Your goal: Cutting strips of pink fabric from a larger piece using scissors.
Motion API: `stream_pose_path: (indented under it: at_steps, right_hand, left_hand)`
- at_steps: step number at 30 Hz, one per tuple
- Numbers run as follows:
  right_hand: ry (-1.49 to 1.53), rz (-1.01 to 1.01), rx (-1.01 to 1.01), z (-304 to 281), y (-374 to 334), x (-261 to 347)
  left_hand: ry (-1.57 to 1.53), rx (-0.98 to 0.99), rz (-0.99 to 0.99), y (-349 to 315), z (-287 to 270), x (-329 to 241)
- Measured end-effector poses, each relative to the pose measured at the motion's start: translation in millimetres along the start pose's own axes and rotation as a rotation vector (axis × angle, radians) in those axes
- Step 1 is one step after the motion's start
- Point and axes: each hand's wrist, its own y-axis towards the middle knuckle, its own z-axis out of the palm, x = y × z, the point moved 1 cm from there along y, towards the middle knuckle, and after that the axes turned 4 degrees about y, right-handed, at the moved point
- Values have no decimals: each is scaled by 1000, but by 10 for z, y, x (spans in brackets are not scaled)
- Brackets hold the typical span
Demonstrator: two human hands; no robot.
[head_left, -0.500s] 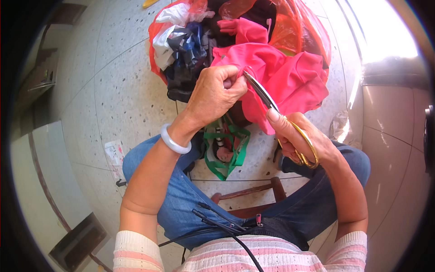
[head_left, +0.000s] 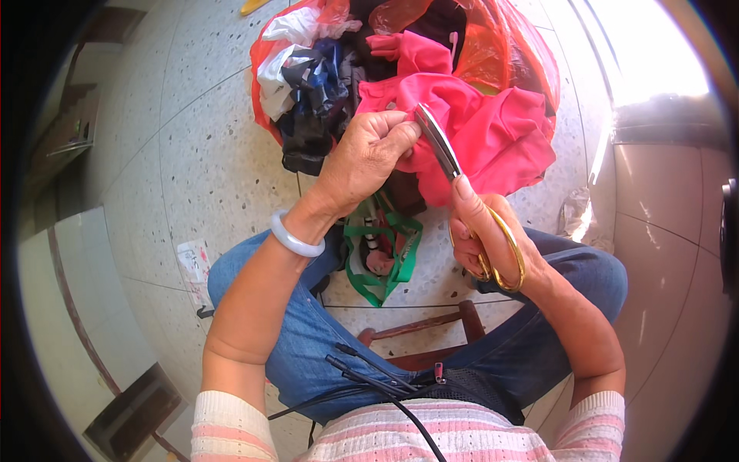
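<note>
The left hand (head_left: 369,154) pinches an edge of the pink cloth (head_left: 500,146), while the right hand (head_left: 493,231) grips gold-handled scissors (head_left: 437,138), tips just beside the left fingertips. The cloth lies heaped across an open red plastic bag (head_left: 512,46) on the speckled floor (head_left: 208,146). White plastic (head_left: 275,81) and black plastic (head_left: 308,138) crowd the cloth's left side. Below the hands, between the knees, sits a green-edged bag (head_left: 406,262), beyond a wooden stool (head_left: 419,325). Crumpled wrapping (head_left: 576,214) lies near the right knee.
</note>
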Motion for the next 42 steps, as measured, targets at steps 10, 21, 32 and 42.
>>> stream_pose_path:
  at_steps: [10,21,32,42]
  right_hand:
    - [420,80,120,22,2,57]
    - [241,74,35,81,37,-10]
    - [-20,-628,-442,-263,270,238]
    - [-423,-456,-234,-238,355,206]
  left_hand:
    - [-310,48,-150,-20,9,-21]
    - [-208,-37,-146,7,-5,66]
    - [342,199,43,-52,115,77]
    - [903,-21,387,-100,79,-42]
